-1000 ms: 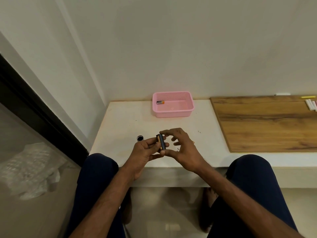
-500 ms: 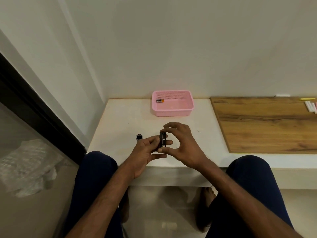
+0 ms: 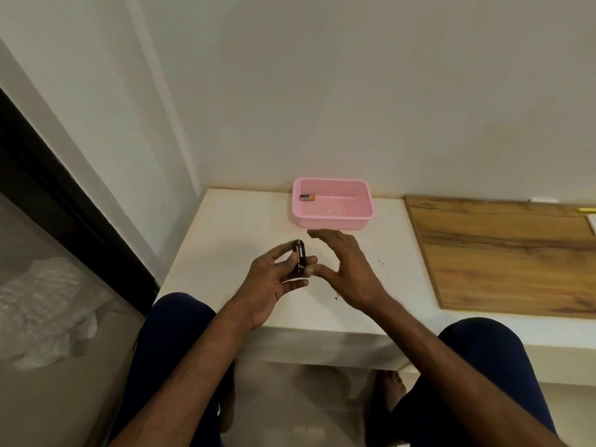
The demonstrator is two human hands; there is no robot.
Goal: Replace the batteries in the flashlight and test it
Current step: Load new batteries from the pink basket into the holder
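Half hidden, a dark cylinder [image 3: 300, 257] sits gripped in left hand [image 3: 269, 283]; right hand [image 3: 346, 269] spread.

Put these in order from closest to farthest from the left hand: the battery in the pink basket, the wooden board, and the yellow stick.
1. Battery, in the pink basket, straight ahead of the left hand, which grips a dark flashlight part.
2. Wooden board, off to the right on the table.
3. Yellow stick, at the picture's far right edge.
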